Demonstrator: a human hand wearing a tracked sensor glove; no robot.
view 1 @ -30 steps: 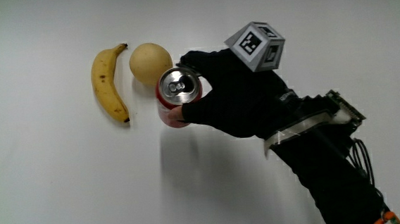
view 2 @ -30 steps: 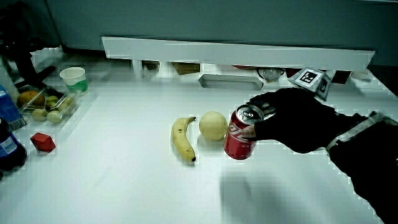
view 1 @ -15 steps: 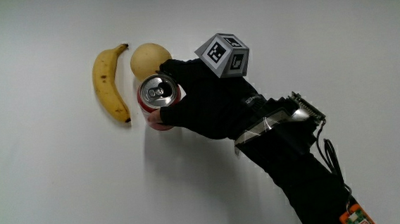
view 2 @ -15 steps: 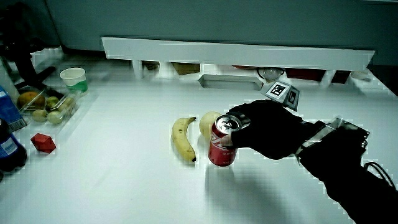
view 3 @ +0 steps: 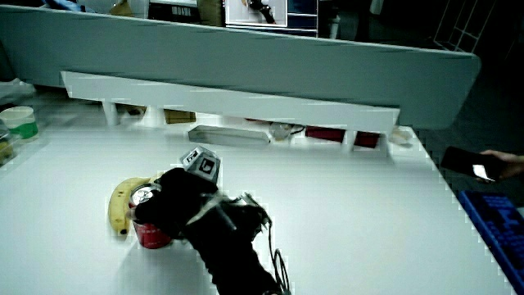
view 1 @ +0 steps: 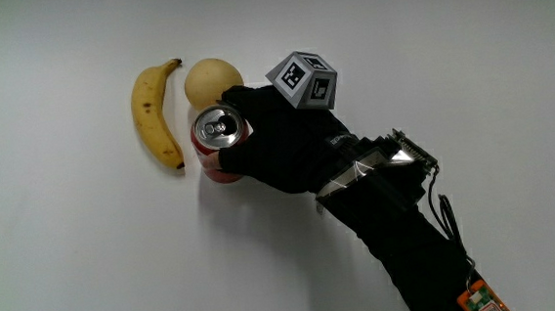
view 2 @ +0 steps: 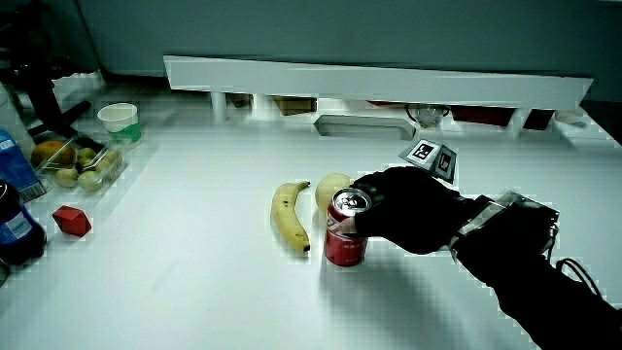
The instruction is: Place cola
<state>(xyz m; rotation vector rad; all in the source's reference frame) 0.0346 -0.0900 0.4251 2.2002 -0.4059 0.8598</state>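
Note:
A red cola can (view 1: 220,146) with a silver top stands upright on the white table (view 1: 70,268), nearer to the person than the pale round fruit (view 1: 207,81) and beside the banana (view 1: 155,113). The gloved hand (view 1: 282,145) is wrapped around the can, with the patterned cube (view 1: 303,78) on its back. In both side views the can (view 2: 345,228) (view 3: 149,223) rests on the table with the hand (view 2: 403,209) (view 3: 182,201) closed around it. The round fruit (view 2: 331,189) is partly hidden by the hand.
At the table's edge a clear box of small fruit (view 2: 73,165), a white cup (view 2: 120,121), a red cube (view 2: 72,221) and dark bottles (view 2: 14,228) stand together. A grey tray (view 2: 358,126) lies near the low partition (view 2: 389,83).
The hand carried the can toward the banana and lowered it beside the round fruit; over the last half second it has barely moved and the can now stands on the table.

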